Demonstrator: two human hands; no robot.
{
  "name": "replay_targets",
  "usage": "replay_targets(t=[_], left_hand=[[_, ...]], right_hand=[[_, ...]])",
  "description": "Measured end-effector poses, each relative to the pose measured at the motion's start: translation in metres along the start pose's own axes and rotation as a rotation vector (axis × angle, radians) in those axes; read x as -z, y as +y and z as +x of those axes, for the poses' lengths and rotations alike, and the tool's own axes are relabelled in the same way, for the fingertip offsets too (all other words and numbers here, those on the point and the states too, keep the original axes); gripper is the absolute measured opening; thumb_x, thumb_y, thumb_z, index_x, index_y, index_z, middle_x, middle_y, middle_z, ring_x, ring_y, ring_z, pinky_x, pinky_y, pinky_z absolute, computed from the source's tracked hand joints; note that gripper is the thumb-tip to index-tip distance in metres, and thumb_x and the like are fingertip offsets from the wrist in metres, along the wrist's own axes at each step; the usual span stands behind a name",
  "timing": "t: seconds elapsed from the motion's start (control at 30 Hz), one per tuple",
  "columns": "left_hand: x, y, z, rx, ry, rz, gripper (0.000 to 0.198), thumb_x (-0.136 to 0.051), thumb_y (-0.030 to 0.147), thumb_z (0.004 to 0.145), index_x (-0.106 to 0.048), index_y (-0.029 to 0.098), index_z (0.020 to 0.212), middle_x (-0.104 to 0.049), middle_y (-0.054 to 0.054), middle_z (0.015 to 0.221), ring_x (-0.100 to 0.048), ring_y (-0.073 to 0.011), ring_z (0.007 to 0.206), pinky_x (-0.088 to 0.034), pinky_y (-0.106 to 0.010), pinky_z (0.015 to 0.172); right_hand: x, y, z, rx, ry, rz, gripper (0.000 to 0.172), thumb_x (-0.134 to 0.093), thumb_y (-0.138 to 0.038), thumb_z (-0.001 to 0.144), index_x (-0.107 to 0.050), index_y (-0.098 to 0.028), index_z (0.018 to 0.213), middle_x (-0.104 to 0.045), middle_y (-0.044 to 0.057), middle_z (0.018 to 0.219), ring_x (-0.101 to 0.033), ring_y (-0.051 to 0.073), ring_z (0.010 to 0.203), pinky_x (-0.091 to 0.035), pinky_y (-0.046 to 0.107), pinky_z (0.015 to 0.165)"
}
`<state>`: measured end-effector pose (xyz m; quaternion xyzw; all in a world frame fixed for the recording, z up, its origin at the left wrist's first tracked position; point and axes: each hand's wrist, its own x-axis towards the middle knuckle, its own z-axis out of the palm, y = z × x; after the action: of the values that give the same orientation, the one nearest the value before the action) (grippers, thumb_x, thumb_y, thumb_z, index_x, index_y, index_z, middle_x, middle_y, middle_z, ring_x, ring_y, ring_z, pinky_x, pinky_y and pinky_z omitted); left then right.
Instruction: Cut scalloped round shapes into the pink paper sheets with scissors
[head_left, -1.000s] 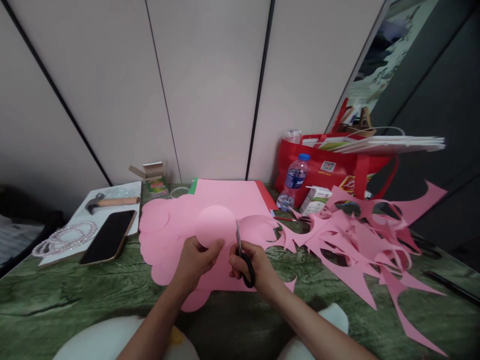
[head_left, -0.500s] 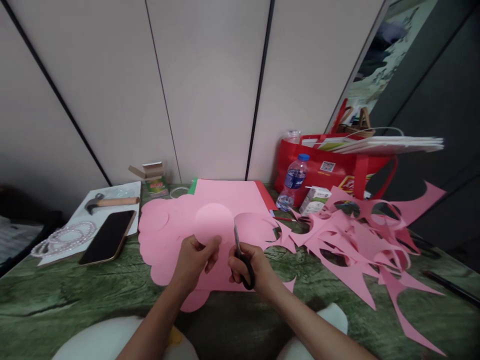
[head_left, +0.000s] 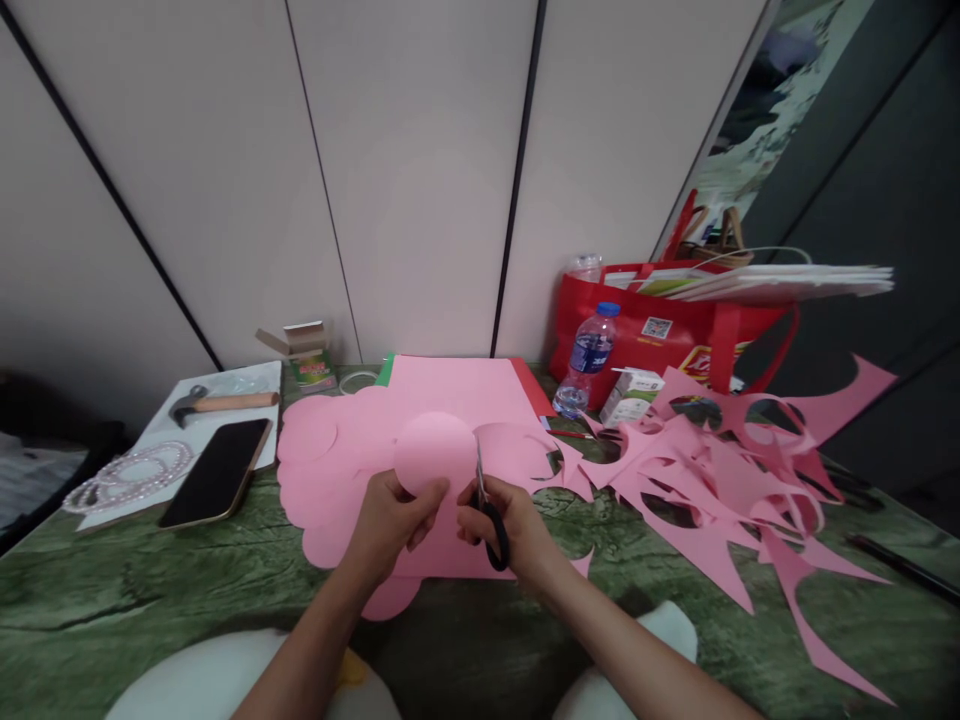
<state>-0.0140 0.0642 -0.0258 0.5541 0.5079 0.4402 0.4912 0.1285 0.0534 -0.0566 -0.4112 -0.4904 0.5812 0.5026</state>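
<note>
A person's left hand (head_left: 397,515) pinches a smooth pink paper disc (head_left: 435,450) by its near edge, thumb on top, while the right hand (head_left: 514,525) grips black-handled scissors (head_left: 493,518), fingers curled about the handles. The thin metal blades point away from the body at the disc's right edge; whether they touch the paper, the view cannot tell. The disc is held above pink sheets (head_left: 465,385), whose straight-sided stack shows a green corner (head_left: 386,370) at the far left and a red sheet (head_left: 534,388) at the far right. More cut rounds (head_left: 307,435) overlap in a scalloped cluster to the left.

Crowding the right side is a tangled heap of curled, sharp-pointed pink offcuts (head_left: 712,480), some looped around round holes. It reaches toward the scissors and covers part of the tabletop (head_left: 90,600), green with a wood-grain pattern. Behind it stand a small white carton (head_left: 632,398), a clear plastic bottle (head_left: 589,355) with a blue cap, and a glossy red bag (head_left: 645,335) stuffed with flat white items. At left, a wooden-handled hammer (head_left: 232,403) rests on a flat white item (head_left: 180,415) beside a dark-screened phone (head_left: 217,475) and coiled, shiny beads (head_left: 142,475). An open cardboard box (head_left: 311,370) sits against pale wall panels (head_left: 420,180).
</note>
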Motion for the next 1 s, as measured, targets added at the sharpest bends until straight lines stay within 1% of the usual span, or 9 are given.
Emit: replay_targets(t=[0.23,0.47,0.63,0.77,1.0], left_hand=[[0.001,-0.003,-0.001,0.001,0.005,-0.025,0.038,-0.062,0.033,0.070,-0.045,0.016,0.040,-0.040,0.005,0.032,-0.031,-0.0048,0.028,-0.021,-0.019,0.031],[0.000,-0.001,0.000,0.010,0.021,-0.031,0.038,-0.062,0.033,0.069,-0.045,0.016,0.041,-0.040,0.005,0.032,-0.031,-0.0046,0.028,-0.021,-0.019,0.031],[-0.001,-0.001,0.001,0.004,0.022,-0.055,0.035,-0.063,0.033,0.068,-0.046,0.016,0.043,-0.042,0.005,0.033,-0.033,-0.0051,0.029,-0.022,-0.019,0.032],[-0.001,-0.001,0.001,-0.002,0.021,-0.049,0.035,-0.063,0.034,0.068,-0.046,0.016,0.043,-0.042,0.005,0.033,-0.033,-0.0052,0.029,-0.023,-0.020,0.032],[0.000,-0.002,0.001,-0.005,0.015,-0.046,0.036,-0.063,0.034,0.069,-0.047,0.016,0.043,-0.042,0.004,0.034,-0.034,-0.0053,0.030,-0.023,-0.020,0.033]], right_hand=[[-0.004,-0.007,-0.002,-0.006,0.006,0.038,0.022,-0.070,-0.030,0.059,-0.052,-0.018,0.062,-0.046,-0.008,0.044,-0.043,0.008,0.042,-0.041,0.026,0.050],[-0.006,-0.009,-0.003,-0.004,0.008,0.089,0.023,-0.068,-0.031,0.059,-0.050,-0.017,0.061,-0.045,-0.008,0.045,-0.041,0.007,0.041,-0.041,0.025,0.049],[-0.006,-0.004,-0.002,-0.004,0.011,0.115,0.024,-0.069,-0.032,0.060,-0.050,-0.017,0.061,-0.045,-0.009,0.045,-0.040,0.006,0.040,-0.042,0.025,0.049],[-0.004,0.001,-0.001,0.017,0.002,0.119,0.023,-0.069,-0.034,0.063,-0.053,-0.017,0.063,-0.045,-0.008,0.046,-0.042,0.007,0.041,-0.042,0.024,0.048],[-0.004,-0.001,-0.002,0.022,0.024,0.095,0.020,-0.067,-0.031,0.064,-0.053,-0.017,0.061,-0.045,-0.008,0.044,-0.043,0.007,0.038,-0.044,0.024,0.047]])
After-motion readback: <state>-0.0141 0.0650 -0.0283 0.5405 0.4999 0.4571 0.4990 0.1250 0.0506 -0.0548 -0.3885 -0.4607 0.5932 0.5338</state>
